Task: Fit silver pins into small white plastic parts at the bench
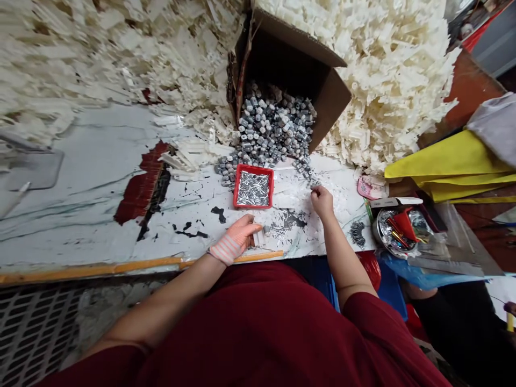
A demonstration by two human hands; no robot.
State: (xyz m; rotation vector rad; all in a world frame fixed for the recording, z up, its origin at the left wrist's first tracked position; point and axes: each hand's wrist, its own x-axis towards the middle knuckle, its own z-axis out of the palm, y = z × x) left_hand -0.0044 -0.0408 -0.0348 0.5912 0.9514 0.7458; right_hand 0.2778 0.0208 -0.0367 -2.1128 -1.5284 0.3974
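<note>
My left hand, in a pink-and-white striped glove with bare fingertips, is closed round a small whitish plastic part near the table's front edge. A grey piece shows at that part's upper end. My right hand is pinched shut beside the nearest loose grey blocks; whatever its fingertips hold is too small to make out. Between and beyond the hands stands a red tray full of thin silvery pins. More loose pins lie on the table just right of my left hand.
A tipped cardboard box spills grey blocks toward me. Cream plastic pieces are heaped behind and to both sides. To the right are a round metal tin of small items, a pink dish and yellow cloth. Another person's dark-clothed leg is lower right.
</note>
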